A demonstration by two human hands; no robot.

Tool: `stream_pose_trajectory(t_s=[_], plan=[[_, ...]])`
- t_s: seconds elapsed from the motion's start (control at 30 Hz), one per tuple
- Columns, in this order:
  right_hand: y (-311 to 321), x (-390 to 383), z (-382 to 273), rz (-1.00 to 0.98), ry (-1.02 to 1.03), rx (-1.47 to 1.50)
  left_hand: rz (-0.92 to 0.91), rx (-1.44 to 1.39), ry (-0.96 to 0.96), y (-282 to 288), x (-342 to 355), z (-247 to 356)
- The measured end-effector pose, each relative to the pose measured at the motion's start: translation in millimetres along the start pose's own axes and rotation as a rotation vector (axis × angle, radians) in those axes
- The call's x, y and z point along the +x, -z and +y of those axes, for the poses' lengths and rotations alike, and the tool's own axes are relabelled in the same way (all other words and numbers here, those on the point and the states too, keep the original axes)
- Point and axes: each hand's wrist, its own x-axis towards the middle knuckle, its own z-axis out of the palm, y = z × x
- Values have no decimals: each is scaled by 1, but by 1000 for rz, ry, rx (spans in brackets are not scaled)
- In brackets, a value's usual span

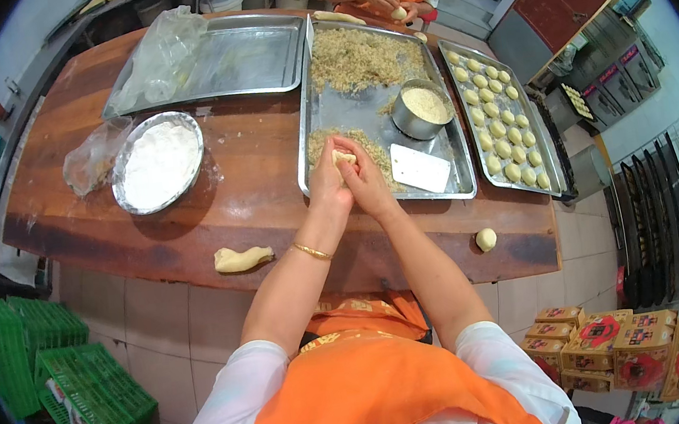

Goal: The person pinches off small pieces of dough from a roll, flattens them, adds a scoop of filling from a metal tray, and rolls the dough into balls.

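Observation:
Both my hands meet over the near edge of a metal tray [469, 172] of crumbly brown filling [363, 54]. A piece of pale dough [342, 156] sits between them, mostly covered by the fingers. My left hand [326, 182] cups it from one side, and my right hand [365, 182] closes round it from the other. Beside my right hand lies a white flat scraper [421, 169]. A round metal tin [423, 125] with pale crumbs stands in the same tray. On the wooden table, a dough strip [243, 259] rests to the left and one dough ball [486, 240] to the right.
A bowl of white flour [158, 161] stands left, near a plastic bag [95, 159]. Behind it is a metal tray [254, 54] with plastic sheeting [167, 56]. Rows of dough balls fill a tray [505, 122] at right. Across the table, another person's hands [396, 6] hold dough.

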Motion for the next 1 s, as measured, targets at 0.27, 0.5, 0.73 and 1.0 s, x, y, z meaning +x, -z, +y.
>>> stream_pose_trajectory(t_s=[0.27,0.5,0.73,1.0], plan=[[19,6,-23,111,-229,547,-281,40,115,-19,-40,15],[23,-3,-12,61,49,-214,-60,-21,145,-8,-31,11],[11,-21,-15,-19,26,-130,-17,34,44,18,-7,-12],[8,-9,-29,120,-44,163,-360,32,157,7,-32,22]])
